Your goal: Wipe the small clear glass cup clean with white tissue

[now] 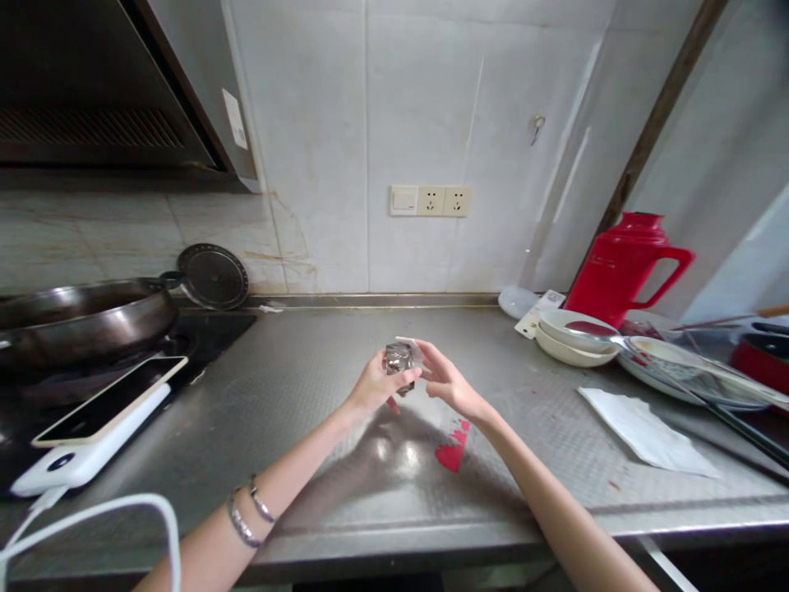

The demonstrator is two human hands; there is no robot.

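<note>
My left hand point(374, 383) is wrapped around a small, dark, shiny block point(399, 358), its kind not clear, and holds it above the counter. From the other side, the fingers of my right hand point(451, 383) close on a whitish, see-through piece point(417, 353) at the block's right edge. Whether that piece is tape or wrapping, I cannot tell. Below my hands, a red paper cutout point(452, 450) with a ragged edge lies on the metal counter point(308, 395). Another bit of red shows just under my left fingers.
At left, a phone point(111, 400) rests on a white power bank point(92, 456) with a cable, near a pan point(80, 321) on the stove. At right are a white napkin point(644, 432), stacked bowls point(576, 347) and a red thermos jug point(620, 267). Wall sockets point(431, 201) sit behind.
</note>
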